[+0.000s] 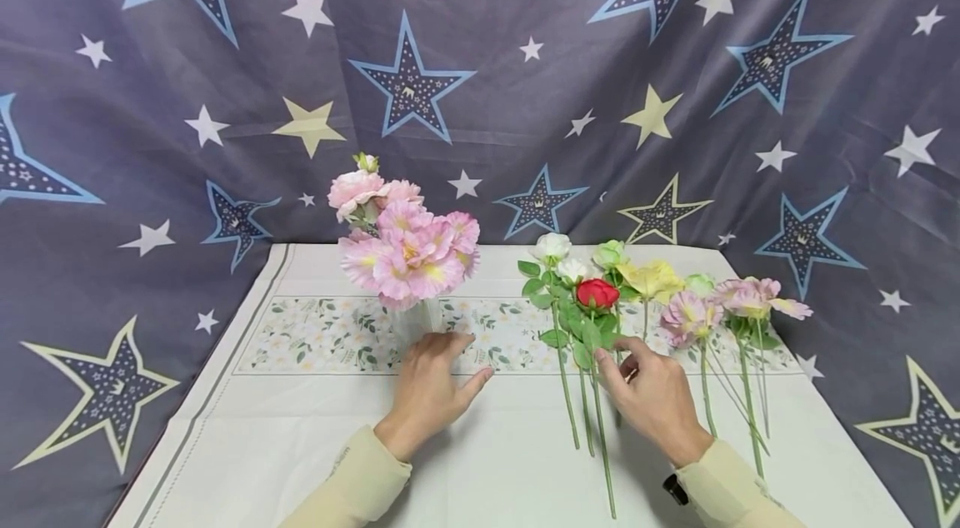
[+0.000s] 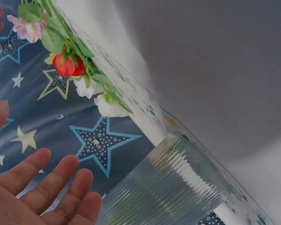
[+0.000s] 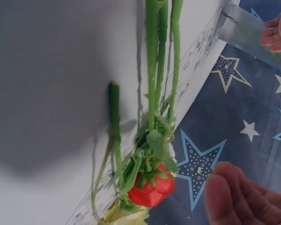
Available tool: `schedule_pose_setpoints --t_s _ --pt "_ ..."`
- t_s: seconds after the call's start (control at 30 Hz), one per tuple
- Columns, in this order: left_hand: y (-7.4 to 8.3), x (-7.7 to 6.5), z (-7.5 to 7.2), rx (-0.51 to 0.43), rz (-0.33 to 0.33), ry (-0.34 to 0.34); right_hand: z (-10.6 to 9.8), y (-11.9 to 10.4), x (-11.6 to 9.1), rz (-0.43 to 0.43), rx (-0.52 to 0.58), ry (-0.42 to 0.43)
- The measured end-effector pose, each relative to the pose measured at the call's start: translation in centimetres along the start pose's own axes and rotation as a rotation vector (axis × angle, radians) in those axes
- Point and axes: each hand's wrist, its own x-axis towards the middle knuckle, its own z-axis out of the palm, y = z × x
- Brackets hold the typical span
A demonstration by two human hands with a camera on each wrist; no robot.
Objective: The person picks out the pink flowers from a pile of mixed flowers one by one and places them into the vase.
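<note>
A ribbed clear vase point(image 1: 415, 321) holds pink flowers point(image 1: 412, 249) at the left of the table. My left hand point(image 1: 429, 388) is just in front of it. In the left wrist view its spread fingers point(image 2: 61, 180) are beside the vase point(image 2: 171, 183), with a gap between them. At the right, my right hand point(image 1: 652, 395) is near the stem and leaves of a red rose point(image 1: 597, 293). The right wrist view has its fingers point(image 3: 243, 197) beside the red rose point(image 3: 152, 191), apart from it and holding nothing.
White roses point(image 1: 551, 246) lie beside the red one. A yellow flower point(image 1: 652, 281), a pale green bloom point(image 1: 611, 253) and pink-purple flowers point(image 1: 690, 317) lie further right, stems toward me. A floral band point(image 1: 315, 336) crosses the white tablecloth point(image 1: 300, 445). Behind hangs a starry curtain point(image 1: 480, 37).
</note>
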Motion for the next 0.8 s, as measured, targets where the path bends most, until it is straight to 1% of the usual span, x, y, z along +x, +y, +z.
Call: schedule_pose_setpoints --t_s 0.23,0.53,0.8 --pt "0.1 -0.3 0.2 0.014 -0.005 -0.017 -0.2 0.8 -0.2 0.055 -0.051 -0.035" --pt "0.0 -0.6 0.6 0.004 0.000 -0.027 -0.9 2.1 0.1 0.061 -0.101 -0.024" --pt "0.1 -0.7 0.9 -0.018 -0.021 -0.049 -1.9 3.3 0.5 0.097 -0.171 -0.029"
